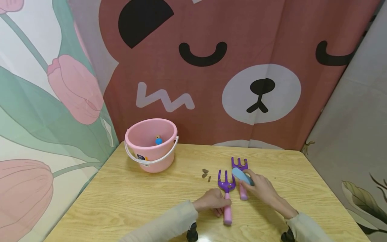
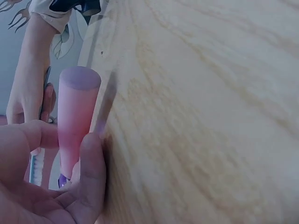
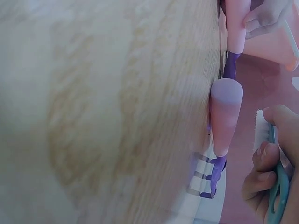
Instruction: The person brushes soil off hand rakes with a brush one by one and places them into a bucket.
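Observation:
My left hand pinches the pink handle of a toy garden rake with purple prongs. In the left wrist view that handle sits between thumb and fingers, low over the table. My right hand grips a light blue brush, whose white bristles show in the right wrist view. A second purple-and-pink rake lies just right of the first, partly covered by the brush and right fingers. Brown specks cling to the prongs of both rakes.
A pink bucket with a white handle stands at the back left, holding a small blue-and-tan object. Several brown bits lie on the wooden table left of the rakes. A bear-print curtain hangs behind the table's far edge.

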The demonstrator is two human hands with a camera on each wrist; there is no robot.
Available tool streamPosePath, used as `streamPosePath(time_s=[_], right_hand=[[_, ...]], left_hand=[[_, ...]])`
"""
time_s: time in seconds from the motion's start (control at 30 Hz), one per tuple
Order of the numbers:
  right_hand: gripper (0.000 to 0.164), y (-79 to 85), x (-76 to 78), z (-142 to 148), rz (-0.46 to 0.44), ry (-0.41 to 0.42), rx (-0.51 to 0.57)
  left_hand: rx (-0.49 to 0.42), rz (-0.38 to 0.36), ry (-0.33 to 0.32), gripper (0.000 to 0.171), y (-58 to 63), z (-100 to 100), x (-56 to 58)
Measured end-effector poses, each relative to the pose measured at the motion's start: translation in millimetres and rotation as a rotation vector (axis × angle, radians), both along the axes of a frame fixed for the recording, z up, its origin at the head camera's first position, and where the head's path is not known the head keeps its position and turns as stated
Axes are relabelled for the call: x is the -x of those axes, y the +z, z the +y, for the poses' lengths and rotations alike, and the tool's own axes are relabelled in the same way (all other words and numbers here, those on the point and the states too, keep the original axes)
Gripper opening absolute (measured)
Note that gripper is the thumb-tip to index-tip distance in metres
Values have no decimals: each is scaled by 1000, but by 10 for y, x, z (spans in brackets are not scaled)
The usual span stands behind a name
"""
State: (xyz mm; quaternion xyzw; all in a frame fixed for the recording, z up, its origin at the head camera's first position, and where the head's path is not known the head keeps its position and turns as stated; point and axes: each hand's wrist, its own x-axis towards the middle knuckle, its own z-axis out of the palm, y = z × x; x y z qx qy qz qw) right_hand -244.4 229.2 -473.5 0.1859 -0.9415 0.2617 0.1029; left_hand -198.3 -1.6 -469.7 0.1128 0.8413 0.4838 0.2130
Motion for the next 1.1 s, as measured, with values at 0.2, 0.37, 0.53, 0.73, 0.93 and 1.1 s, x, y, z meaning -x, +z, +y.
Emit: streamPosePath(time_s=[0.2, 0.37, 0.53, 0.73, 0.93, 1.1], right_hand=[[46, 31, -11, -5, 24, 1, 5], [44, 46, -13, -17, 33, 0, 5], [43, 35, -8, -22, 21, 0, -3], [44, 36, -6, -28, -5, 7, 2], [44, 26, 0, -37, 3, 10, 5], [44, 3, 4, -47, 9, 16, -1]], left_hand=[[-2, -28, 23, 34, 40, -37, 10], [2, -23, 28, 28, 64, -89, 21], [3, -26, 26, 21, 63, -140, 33], [20, 3, 16, 26, 19, -194, 65], [91, 90, 16, 38, 13, -248, 89], [117, 107, 41, 32, -5, -264, 98]])
